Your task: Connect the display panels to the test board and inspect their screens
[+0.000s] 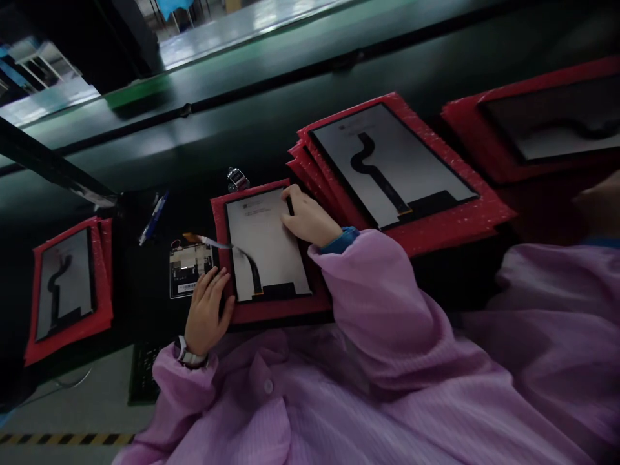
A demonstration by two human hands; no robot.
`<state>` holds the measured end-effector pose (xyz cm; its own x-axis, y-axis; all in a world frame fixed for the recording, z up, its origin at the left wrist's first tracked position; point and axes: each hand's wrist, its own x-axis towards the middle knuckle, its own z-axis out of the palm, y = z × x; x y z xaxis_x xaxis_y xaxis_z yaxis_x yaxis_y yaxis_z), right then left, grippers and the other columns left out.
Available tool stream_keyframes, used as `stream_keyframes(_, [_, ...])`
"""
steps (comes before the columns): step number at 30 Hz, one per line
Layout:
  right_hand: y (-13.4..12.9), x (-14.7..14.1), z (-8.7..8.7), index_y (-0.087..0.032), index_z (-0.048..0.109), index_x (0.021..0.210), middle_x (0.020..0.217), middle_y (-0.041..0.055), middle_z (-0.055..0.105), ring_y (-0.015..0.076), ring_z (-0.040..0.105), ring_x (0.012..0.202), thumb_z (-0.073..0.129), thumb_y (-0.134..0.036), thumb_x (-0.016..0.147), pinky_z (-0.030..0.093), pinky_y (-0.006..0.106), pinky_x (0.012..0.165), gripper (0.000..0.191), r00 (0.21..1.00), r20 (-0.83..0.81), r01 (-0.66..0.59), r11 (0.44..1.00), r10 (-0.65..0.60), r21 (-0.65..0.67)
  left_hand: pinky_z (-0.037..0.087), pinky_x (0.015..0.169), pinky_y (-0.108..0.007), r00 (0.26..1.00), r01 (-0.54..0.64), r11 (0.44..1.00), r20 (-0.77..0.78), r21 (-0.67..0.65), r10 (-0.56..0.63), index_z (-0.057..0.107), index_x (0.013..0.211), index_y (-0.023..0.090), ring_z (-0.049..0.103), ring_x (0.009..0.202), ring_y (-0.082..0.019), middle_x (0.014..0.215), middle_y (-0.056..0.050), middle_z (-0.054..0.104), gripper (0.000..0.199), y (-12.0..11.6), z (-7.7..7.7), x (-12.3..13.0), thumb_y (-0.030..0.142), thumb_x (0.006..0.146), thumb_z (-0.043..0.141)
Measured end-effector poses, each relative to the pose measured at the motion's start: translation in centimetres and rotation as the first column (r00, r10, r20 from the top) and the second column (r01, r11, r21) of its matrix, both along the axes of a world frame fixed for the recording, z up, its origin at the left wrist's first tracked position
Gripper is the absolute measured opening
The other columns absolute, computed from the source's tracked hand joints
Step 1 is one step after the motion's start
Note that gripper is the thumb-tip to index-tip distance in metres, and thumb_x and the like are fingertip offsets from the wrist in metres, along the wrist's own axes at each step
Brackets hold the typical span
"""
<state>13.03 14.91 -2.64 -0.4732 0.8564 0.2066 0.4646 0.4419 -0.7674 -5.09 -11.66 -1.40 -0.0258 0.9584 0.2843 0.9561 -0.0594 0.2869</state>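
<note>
Lilac cleanroom smock [290, 407] fills the bottom of the view, its sleeves reaching onto a dark bench [145, 310]. Near the bench's left end, a display panel [65, 284] lies on a red foam tray [70, 342], with a black ribbon curving across it. To its right, near the far edge, lies a blue-and-white pen [154, 218]. A small printed card [190, 270] sits nearer the centre, just left of a second red foam tray [223, 239].

That tray carries the central display panel [261, 239], its long axis running roughly from the far edge of the bench toward the smock, tilted slightly. Its black ribbon cable [249, 268] leaves the panel's left side, and the pale tip reaches out over the tray's rim toward the card. The left hand [208, 311], wearing a wristwatch, lies open with its fingers slightly spread, close beside the ribbon at the panel's left edge and nearer to the ribbon than the other hand. The right hand [307, 216] sits on the panel's right edge, its fingers curled over; whether they pinch anything cannot be told.

Further right, a stack of red trays [310, 168] holds a larger panel [387, 168], and another tray [484, 142] with a panel lies beyond it.
</note>
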Motion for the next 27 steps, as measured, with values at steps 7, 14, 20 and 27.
stream_keyframes(7, [-3.6,-2.7,2.5,-0.019,0.063,0.121,0.122,0.0142,0.059,0.0311,0.052,0.118,0.058,-0.039,0.096,0.046,0.056,0.106,0.033,0.964,0.014,-0.265,0.947,0.267,0.183,0.046,0.099,-0.044,0.994,-0.031,0.916,-0.082,0.4,0.069,0.067,0.118,0.025,0.063,0.105,-0.025,0.111,-0.009,0.07,0.028,1.0,4.3,-2.1,0.02,0.092,0.06])
stream_keyframes(14, [-7.9,-5.5,2.0,-0.021,0.065,0.121,0.133,0.0102,0.058,0.025,0.044,0.128,0.054,-0.032,0.101,0.041,0.047,0.116,0.025,0.784,-0.076,-0.613,0.788,0.615,0.052,0.026,0.12,-0.054,0.999,0.01,0.977,-0.04,0.212,-0.001,0.066,0.122,0.021,0.05,0.133,-0.031,0.132,-0.013,0.063,0.032,5.8,3.9,-6.8,0.03,0.093,0.055])
stream_keyframes(20, [-7.7,-5.8,1.5,-0.02,0.066,0.098,0.121,0.0082,0.064,0.0229,0.05,0.117,0.058,-0.018,0.094,0.043,0.042,0.11,0.009,0.791,-0.076,-0.601,0.795,0.607,0.082,0.018,0.124,-0.055,0.996,-0.013,0.997,0.093,0.079,0.006,0.066,0.082,0.025,0.06,0.109,-0.025,0.095,-0.005,0.071,0.016,6.3,2.4,-6.3,0.031,0.09,0.053])
stream_keyframes(27, [-8.3,-7.5,1.3,-0.019,0.068,0.097,0.109,0.0077,0.066,0.0224,0.052,0.104,0.055,-0.014,0.092,0.043,0.038,0.099,0.015,0.81,0.025,-0.584,0.802,0.586,0.124,0.033,0.115,-0.052,0.994,0.108,0.982,-0.035,0.152,-0.104,0.065,0.086,0.023,0.063,0.095,-0.022,0.088,-0.004,0.071,0.016,6.6,1.8,-5.9,0.024,0.094,0.051])
